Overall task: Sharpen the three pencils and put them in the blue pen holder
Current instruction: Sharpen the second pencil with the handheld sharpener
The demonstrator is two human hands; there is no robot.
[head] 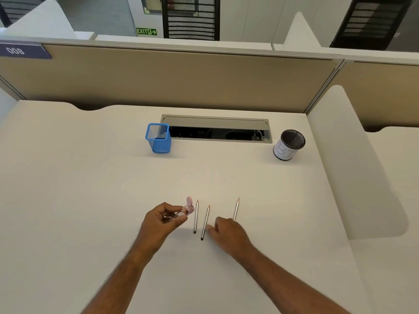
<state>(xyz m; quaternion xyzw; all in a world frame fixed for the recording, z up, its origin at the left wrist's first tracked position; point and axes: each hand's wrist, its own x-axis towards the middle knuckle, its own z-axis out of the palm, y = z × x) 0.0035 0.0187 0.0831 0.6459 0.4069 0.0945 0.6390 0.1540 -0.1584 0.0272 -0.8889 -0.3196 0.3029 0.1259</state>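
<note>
Nearest to me is the desk (68,200), and my two hands are over it. My left hand (162,219) pinches the pink sharpener (188,208) with curled fingers. My right hand (227,232) rests on the desk with loosely bent fingers and holds nothing, touching the middle pencil (205,222). The left pencil (196,216) and the right pencil (236,208) lie beside it. The blue holder (158,138), far from me, looks empty, so I judge all three pencils are still waiting.
</note>
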